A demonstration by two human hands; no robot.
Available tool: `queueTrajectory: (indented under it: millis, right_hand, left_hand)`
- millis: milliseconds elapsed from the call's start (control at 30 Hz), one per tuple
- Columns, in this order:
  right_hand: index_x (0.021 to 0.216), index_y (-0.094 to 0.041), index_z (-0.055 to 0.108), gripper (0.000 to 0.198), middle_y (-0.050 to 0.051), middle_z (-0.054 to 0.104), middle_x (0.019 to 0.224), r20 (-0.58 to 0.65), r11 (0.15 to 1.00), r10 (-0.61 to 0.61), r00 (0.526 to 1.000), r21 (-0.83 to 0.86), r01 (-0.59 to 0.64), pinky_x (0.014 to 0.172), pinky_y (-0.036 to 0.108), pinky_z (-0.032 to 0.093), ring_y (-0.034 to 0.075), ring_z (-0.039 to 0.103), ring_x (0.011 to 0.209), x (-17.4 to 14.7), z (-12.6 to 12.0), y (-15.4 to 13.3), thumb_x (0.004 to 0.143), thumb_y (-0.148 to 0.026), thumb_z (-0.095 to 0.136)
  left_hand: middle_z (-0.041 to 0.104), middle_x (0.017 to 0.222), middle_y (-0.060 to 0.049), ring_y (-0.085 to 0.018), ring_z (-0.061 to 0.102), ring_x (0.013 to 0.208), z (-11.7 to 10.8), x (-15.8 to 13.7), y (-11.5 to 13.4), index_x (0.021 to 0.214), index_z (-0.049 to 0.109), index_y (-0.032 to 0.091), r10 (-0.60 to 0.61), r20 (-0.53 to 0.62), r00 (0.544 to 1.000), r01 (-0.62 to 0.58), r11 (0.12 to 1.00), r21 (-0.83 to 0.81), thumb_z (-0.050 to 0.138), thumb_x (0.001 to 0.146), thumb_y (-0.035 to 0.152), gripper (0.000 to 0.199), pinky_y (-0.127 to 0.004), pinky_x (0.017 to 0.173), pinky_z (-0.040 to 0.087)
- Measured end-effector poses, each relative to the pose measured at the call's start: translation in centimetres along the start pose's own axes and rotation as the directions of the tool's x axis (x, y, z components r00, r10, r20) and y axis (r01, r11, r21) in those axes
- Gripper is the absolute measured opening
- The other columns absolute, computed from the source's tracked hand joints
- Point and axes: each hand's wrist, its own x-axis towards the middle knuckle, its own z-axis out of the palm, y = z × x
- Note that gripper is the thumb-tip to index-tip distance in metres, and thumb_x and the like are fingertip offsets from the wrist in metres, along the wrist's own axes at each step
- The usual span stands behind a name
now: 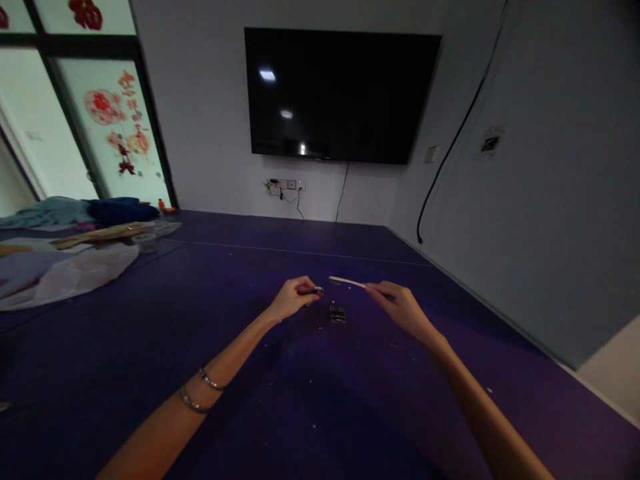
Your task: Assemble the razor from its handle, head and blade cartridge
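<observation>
My left hand [295, 297] pinches a small dark and silvery piece [317, 290] between thumb and fingers; it is too small to name. In my right hand [397, 303] is a toothbrush [347, 282], gripped by its pale handle. The brush head points left toward the small piece, with a gap between them, and its dark bristles face down. Below and between both hands, a small black boxy part [337, 314] lies on the dark purple surface [310, 413].
Pale crumbs are scattered over the surface. Plastic sheeting [100, 273] and folded cloths [123, 210] lie at the far left. A television [345, 97] hangs on the wall ahead, sockets [290, 185] below it. A black cable [455, 137] dangles along the right wall.
</observation>
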Motion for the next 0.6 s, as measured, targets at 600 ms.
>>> queueTrajectory:
  millis: [600]
  right_hand:
    - [0.092, -0.022, 0.071, 0.027, 0.006, 0.068, 0.078, -0.098, 0.999, -0.037, 0.994, -0.037, 0.033, 0.063, 0.027, 0.045, 0.016, 0.060, 0.068, 0.2, 0.3, -3.4, 0.080, -0.041, 0.054]
  left_hand:
    - [0.066, 0.072, -0.001, -0.013, 0.062, 0.072, 1.0, -0.8, 1.2, 0.067, 0.054, 0.014, 0.027, 0.071, 0.997, -0.026, 1.000, -0.016, 0.072, 0.062, 0.016, 0.019, -0.026, 0.069, 0.045]
